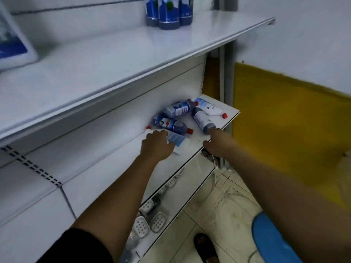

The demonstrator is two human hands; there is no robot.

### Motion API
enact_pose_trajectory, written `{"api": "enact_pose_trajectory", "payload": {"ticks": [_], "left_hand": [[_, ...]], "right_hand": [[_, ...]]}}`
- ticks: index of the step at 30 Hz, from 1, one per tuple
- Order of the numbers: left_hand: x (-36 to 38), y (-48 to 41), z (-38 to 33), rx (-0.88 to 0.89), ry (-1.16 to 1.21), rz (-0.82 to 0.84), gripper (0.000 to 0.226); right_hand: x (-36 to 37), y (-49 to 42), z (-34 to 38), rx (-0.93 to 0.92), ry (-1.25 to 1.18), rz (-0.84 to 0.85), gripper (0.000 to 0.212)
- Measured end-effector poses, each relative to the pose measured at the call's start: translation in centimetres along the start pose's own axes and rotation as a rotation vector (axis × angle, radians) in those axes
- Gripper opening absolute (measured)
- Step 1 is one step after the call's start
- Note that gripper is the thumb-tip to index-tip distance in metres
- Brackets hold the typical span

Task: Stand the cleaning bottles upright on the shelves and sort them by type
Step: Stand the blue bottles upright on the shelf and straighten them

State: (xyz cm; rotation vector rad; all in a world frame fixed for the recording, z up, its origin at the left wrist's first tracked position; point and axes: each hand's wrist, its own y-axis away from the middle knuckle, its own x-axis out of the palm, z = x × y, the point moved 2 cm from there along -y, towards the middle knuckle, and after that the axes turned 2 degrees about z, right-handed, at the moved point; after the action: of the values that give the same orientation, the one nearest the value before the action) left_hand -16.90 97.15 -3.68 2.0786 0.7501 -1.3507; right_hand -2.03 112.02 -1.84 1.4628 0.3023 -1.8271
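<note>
Lying dark bottles: three dark blue-grey plastic bottles (179,109) lie on their sides, close together, at the right end of the white metal middle shelf (196,140).
Lying white bottles: two white plastic bottles with pale blue labels and red caps, also on their sides. The far white bottle (209,109) is at the shelf's back corner and the near white bottle (177,139) is at the front.
Upright bottles: three blue-labelled bottles (168,13) stand touching at the back of the white top shelf (114,63).
Writing: every label shows print, but it is too blurred to read.
Left hand: the left hand (156,146) lies on the near white bottle, fingers curled over its body.
Right hand: the right hand (216,143) is at the middle shelf's front edge, with a fingertip at the base of one dark bottle. I cannot tell whether it is gripping.
Lower shelf: at least four white perforated soap dishes (141,225).
Floor: a blue plastic stool (271,242) and a black sandal (205,247).
</note>
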Motion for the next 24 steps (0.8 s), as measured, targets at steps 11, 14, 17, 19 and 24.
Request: {"api": "enact_pose_trajectory", "payload": {"ticks": [11,14,17,19,24], "left_hand": [[7.3,-12.5,1.4,-0.577,0.5,0.143,0.064],[8.5,-14.2,1.0,-0.726,0.61,0.072,0.073],[9.9,-15.8,1.7,-0.885,0.711,0.045,0.108],[10.6,-16.4,2.4,-0.942,0.792,0.009,0.106],[9.5,-15.1,2.2,-1.011,0.948,-0.196,0.076]], "right_hand": [[3.6,-19.0,0.2,-0.155,-0.026,0.221,0.067],[6.0,-22.2,1.0,-0.157,-0.096,0.276,0.07],[8.1,-23.9,2.2,-0.159,-0.277,0.332,0.082],[9.2,-24.6,2.5,-0.155,-0.375,0.325,0.079],[10.1,-25.1,3.1,-0.218,-0.397,0.291,0.069]]}}
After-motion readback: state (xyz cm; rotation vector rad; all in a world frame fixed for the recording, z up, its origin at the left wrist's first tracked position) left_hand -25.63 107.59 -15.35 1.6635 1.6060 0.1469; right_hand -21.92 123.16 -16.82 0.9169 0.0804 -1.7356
